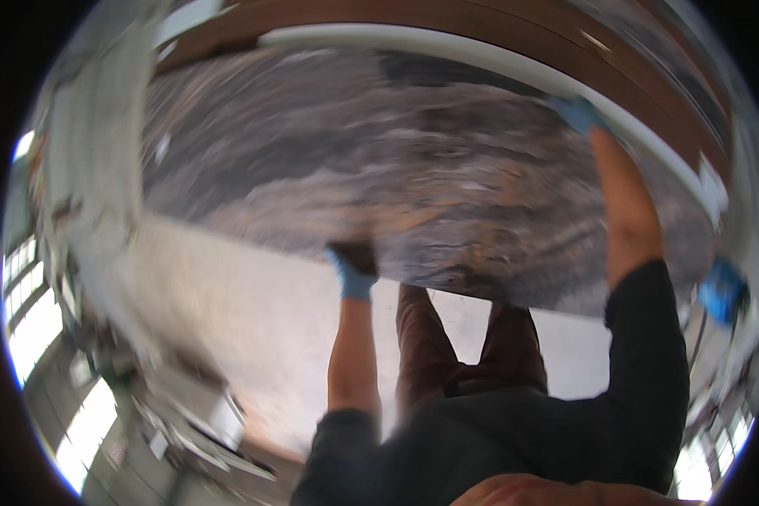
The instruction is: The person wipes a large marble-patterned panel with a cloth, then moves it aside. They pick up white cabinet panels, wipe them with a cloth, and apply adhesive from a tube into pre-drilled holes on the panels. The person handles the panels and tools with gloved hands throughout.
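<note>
A large slab-like panel [447,181] lies before me, its surface patterned in grey, brown and rust streaks and smeared by motion. My left hand [354,277], in a light blue glove, is at the near edge of the panel. Beside its fingers shows a dark brown patch [361,253], too blurred to tell whether it is a held thing or part of the glove. My right hand [580,114], also gloved in blue, reaches to the panel's far right edge and seems to touch it. The fingers of both hands are blurred.
A pale strip [396,35] runs along the panel's far edge, with a brown beam-like surface [497,21] beyond. Pale floor [244,308] shows on the near side. A blue object [724,291] stands at the right. Blurred clutter and bright windows line the left.
</note>
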Demonstrator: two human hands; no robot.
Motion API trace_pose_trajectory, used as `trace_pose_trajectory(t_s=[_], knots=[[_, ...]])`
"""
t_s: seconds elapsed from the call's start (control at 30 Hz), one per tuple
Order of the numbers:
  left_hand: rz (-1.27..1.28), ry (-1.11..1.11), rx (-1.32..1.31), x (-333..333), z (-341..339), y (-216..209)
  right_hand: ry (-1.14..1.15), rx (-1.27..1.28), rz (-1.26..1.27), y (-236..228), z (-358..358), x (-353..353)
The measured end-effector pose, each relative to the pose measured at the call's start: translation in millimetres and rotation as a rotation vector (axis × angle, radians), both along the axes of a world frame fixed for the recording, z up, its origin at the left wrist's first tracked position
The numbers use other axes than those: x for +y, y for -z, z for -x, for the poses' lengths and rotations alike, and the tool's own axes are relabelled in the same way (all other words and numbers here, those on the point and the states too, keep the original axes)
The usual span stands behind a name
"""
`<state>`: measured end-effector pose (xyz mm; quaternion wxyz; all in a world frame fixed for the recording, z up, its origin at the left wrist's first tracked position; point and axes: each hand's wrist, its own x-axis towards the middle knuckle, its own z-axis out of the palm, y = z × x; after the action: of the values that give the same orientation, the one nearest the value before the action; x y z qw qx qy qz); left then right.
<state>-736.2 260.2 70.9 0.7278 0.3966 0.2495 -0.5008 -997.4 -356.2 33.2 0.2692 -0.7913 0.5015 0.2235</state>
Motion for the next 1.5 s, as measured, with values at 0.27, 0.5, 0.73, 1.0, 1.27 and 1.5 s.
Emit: trace_pose_trajectory(t_s=[0.27,0.5,0.73,1.0,1.27,1.5], knots=[[-0.437,-0.014,0.164,-101,35,4,0.039,-0.034,0.144,-3,28,-51],[-0.532,0.002,0.102,-109,41,-4,-0.008,-0.030,0.090,0,24,-61],[-0.752,-0.134,0.091,-33,7,-10,-0.018,-0.191,0.018,-3,13,-15],[-1.023,-0.027,-0.107,44,16,1,-0.125,-0.022,0.199,-47,-12,4],[-1.530,1.431,-1.063,37,34,-102,-0.216,0.059,0.156,-66,11,28],[-1.415,1.383,-1.378,32,65,-168,-0.352,0.004,0.597,-172,13,17]])
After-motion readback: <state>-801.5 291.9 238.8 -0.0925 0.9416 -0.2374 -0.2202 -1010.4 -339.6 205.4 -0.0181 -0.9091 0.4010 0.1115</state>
